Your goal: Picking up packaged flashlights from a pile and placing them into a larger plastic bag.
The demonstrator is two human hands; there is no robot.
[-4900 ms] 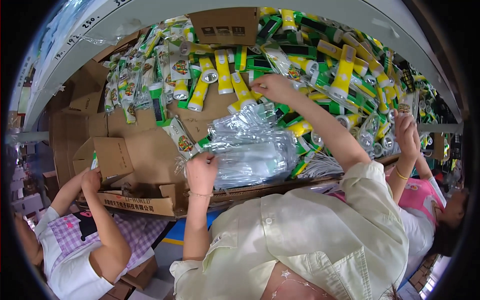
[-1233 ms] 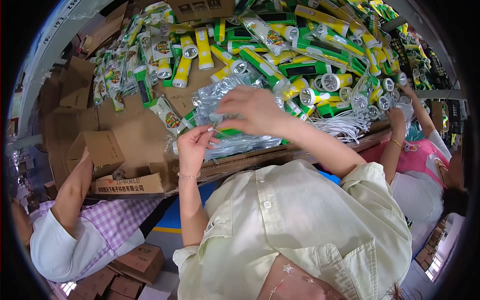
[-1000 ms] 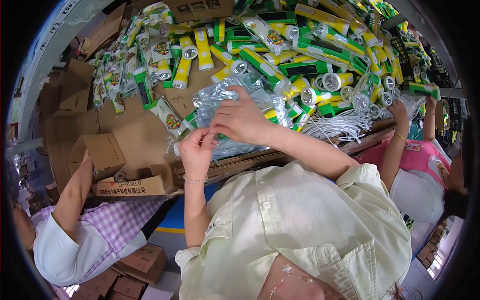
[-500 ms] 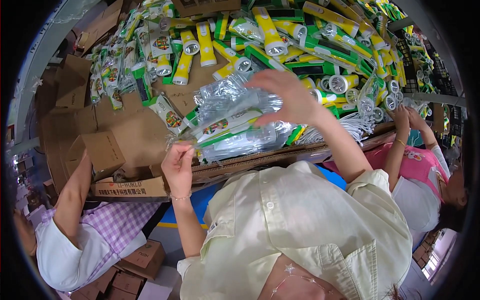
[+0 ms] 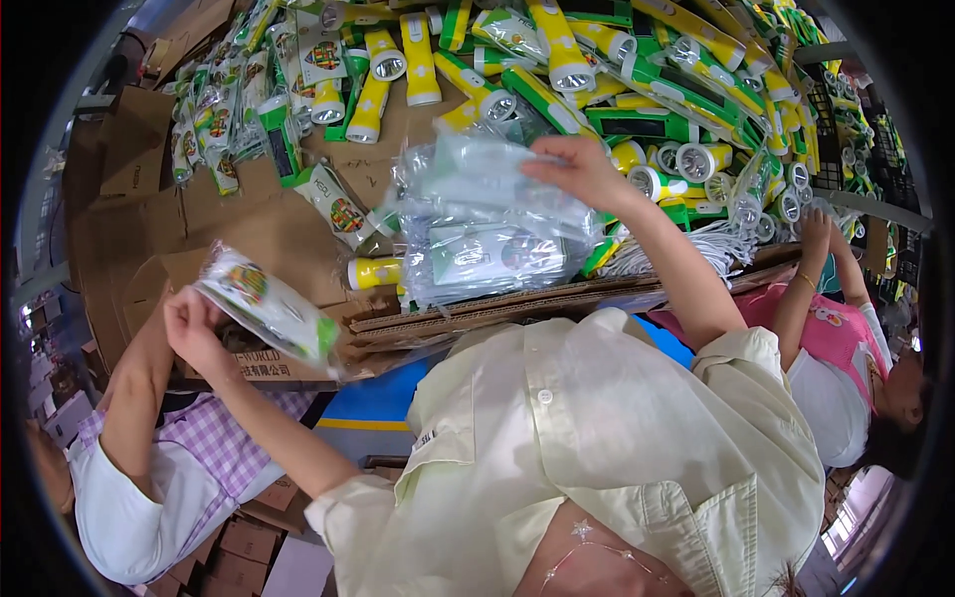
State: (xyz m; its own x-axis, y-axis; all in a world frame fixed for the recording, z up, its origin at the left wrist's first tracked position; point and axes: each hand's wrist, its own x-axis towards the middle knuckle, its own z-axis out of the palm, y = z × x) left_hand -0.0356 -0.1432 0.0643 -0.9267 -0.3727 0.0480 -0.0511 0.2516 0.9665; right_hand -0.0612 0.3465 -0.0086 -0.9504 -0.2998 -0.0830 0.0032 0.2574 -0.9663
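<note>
My left hand [image 5: 197, 323] is closed on one end of a bagged flashlight [image 5: 264, 298], white and green in a clear sleeve. It is held tilted over the front edge of the table at the left. With thumb and fingers pinched, my right hand [image 5: 582, 171] lifts a clear plastic bag [image 5: 482, 164] off a stack of such bags [image 5: 497, 261]. A yellow flashlight [image 5: 374, 273] sticks out from the left side of that stack. Another bagged flashlight [image 5: 338, 207] lies on the cardboard just beyond it.
Yellow and green flashlights [image 5: 572, 60] are heaped at the back and right. Bagged ones [image 5: 214, 129] pile up at the far left. White cords [image 5: 686, 249] lie right of the bags. A co-worker's arm [image 5: 139, 378] reaches in beside my left hand; another person's hands [image 5: 816, 234] work at the right.
My left hand has carried the bagged flashlight left and toward me, away from the stack. My right hand, spread apart before, has closed on a plastic bag and raised it.
</note>
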